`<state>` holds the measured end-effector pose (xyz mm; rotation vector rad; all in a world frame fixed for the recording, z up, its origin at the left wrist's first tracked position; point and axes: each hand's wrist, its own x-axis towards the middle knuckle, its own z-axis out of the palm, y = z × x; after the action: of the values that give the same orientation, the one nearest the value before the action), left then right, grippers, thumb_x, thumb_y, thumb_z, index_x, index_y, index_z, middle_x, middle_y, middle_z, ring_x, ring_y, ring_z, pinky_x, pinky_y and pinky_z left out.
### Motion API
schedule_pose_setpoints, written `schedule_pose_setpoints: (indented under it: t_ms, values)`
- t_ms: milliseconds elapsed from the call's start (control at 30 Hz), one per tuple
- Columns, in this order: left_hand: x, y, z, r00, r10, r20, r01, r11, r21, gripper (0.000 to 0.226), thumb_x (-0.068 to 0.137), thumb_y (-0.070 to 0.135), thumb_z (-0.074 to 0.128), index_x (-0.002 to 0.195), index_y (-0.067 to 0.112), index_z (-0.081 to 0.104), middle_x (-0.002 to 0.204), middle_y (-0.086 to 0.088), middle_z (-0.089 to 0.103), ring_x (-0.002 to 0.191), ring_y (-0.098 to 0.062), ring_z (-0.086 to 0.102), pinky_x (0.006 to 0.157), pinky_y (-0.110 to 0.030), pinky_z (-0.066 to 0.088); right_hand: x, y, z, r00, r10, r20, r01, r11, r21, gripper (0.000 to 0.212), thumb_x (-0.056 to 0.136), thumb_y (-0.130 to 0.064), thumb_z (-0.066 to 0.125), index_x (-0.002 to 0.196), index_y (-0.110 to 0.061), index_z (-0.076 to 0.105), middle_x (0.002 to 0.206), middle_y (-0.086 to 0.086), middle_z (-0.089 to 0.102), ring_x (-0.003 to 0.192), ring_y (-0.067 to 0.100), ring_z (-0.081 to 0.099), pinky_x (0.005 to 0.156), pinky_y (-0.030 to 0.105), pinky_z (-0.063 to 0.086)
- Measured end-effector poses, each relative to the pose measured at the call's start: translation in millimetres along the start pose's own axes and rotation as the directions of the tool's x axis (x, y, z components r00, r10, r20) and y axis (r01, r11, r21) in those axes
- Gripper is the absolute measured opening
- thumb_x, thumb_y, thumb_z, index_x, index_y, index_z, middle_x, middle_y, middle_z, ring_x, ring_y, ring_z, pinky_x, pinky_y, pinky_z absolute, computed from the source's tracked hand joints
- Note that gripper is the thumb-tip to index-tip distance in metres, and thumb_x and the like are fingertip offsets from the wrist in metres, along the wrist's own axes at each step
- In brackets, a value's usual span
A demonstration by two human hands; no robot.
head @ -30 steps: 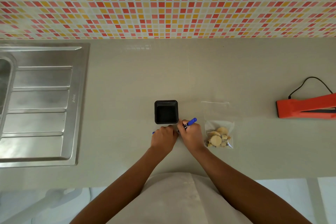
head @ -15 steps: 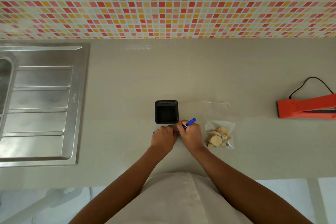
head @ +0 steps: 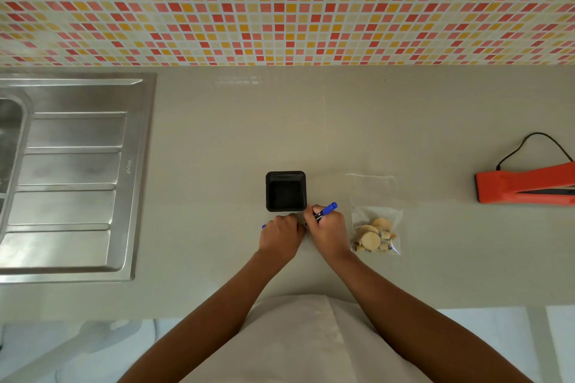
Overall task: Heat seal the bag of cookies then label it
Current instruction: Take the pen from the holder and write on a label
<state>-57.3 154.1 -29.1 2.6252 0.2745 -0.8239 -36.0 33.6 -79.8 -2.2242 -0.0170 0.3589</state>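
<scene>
A clear plastic bag of round cookies [head: 375, 235] lies flat on the grey counter [head: 217, 140], its empty top part pointing toward the wall. Just left of it my right hand [head: 328, 235] grips a blue marker [head: 327, 209] whose blue end points up and right. My left hand [head: 281, 238] is curled right beside it, knuckles almost touching, with a small blue tip [head: 263, 226] poking out at its left side. What lies under the two hands is hidden. The orange heat sealer [head: 525, 186] sits at the far right edge.
A small black square container [head: 285, 191] stands just behind my hands. A steel sink with drainboard [head: 71, 177] fills the left side. The sealer's black cord [head: 538, 141] loops toward the tiled wall. The counter's front edge is close to my body.
</scene>
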Motion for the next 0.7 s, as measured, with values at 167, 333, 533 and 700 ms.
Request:
schedule_pose_setpoints:
  t_ms: [167,333,533,700]
  values:
    - [-0.7,-0.2,-1.3,0.999,0.037,0.006,-0.037,0.997,0.063,0.025,0.103,0.021,0.040,0.110,0.008,0.060,0.105,-0.011,0.068,0.092,-0.026,0.065,0.077,-0.035,0.052,0.0,-1.3,-1.0,1.000,-0.002,-0.005,0.002,1.000,-0.003,0.050,0.095,-0.033,0.052,0.057,-0.002,0.044,0.049,0.014,0.045,0.046,0.030,0.043,0.049,0.046,0.038]
    - [-0.5,1.0,-2.2,1.000,0.011,0.006,-0.012,1.000,0.029,0.027,0.103,0.024,0.040,0.109,0.008,0.061,0.104,-0.011,0.068,0.092,-0.026,0.064,0.077,-0.034,0.051,-0.5,-1.5,-1.7,1.000,0.013,-0.009,-0.013,1.000,0.004,0.047,0.097,-0.024,0.057,0.058,-0.001,0.046,0.050,0.015,0.047,0.047,0.032,0.045,0.049,0.044,0.038]
    - [-0.7,0.2,-1.7,1.000,0.002,0.003,-0.002,1.000,0.005,0.028,0.103,0.027,0.040,0.108,0.009,0.061,0.102,-0.011,0.068,0.090,-0.026,0.065,0.075,-0.033,0.051,-0.8,-2.4,-2.9,1.000,0.024,-0.016,-0.024,1.000,0.007,0.045,0.097,-0.022,0.059,0.058,-0.002,0.048,0.050,0.013,0.049,0.044,0.023,0.041,0.047,0.042,0.038]
    - [0.5,-0.3,-0.5,1.000,-0.014,0.002,0.014,1.000,-0.027,0.030,0.103,0.030,0.039,0.107,0.010,0.061,0.101,-0.010,0.069,0.088,-0.024,0.065,0.075,-0.032,0.051,-2.4,-4.4,-5.5,0.999,0.044,-0.019,-0.043,0.999,0.025,0.044,0.098,-0.022,0.058,0.058,-0.007,0.049,0.049,0.006,0.046,0.044,0.012,0.038,0.046,0.037,0.035]
